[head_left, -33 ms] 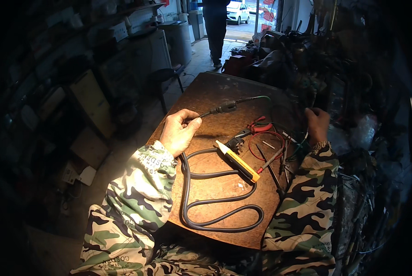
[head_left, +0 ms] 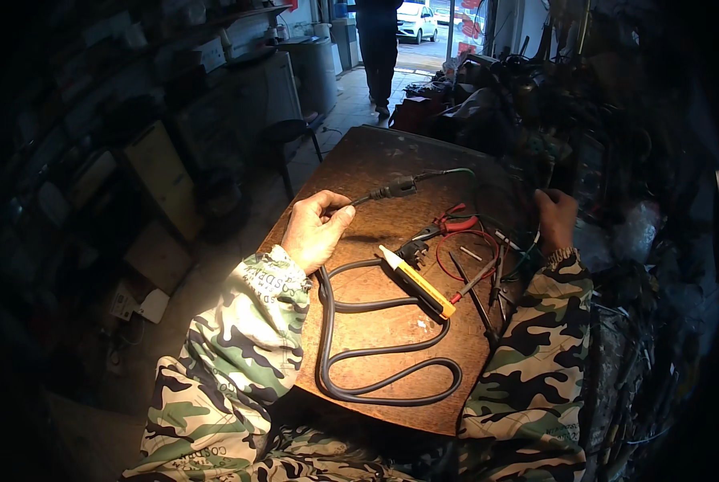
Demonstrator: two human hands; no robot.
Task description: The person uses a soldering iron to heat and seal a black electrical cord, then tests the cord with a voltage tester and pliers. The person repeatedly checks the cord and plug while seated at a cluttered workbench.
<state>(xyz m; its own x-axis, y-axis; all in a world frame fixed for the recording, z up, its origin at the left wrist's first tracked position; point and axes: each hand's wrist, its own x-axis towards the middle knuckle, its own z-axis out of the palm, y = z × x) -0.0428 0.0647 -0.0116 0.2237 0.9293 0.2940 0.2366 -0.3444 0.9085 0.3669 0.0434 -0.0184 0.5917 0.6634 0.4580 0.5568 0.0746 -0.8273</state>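
My left hand [head_left: 315,233] pinches a black power cord [head_left: 327,321] just behind its connector [head_left: 395,189], which points away to the right above the tabletop. A thin green wire [head_left: 448,171] runs from the connector's far end. The cord lies in loops on the wooden table, its three-pin plug [head_left: 414,251] in the middle. My right hand [head_left: 556,218] is closed at the table's right side; whatever is between its shaded fingers is hidden. Between the hands lie a yellow pen-shaped tester [head_left: 418,283], red-handled pliers [head_left: 460,225] and a red test lead [head_left: 443,261] with its probe.
The wooden table [head_left: 379,329] has a dark far end. Dark thin tools [head_left: 473,297] lie near its right edge. A stool [head_left: 291,130] stands beyond it on the left. Heaped parts [head_left: 488,112] fill the right side. A person [head_left: 378,56] stands near the doorway, a white car outside.
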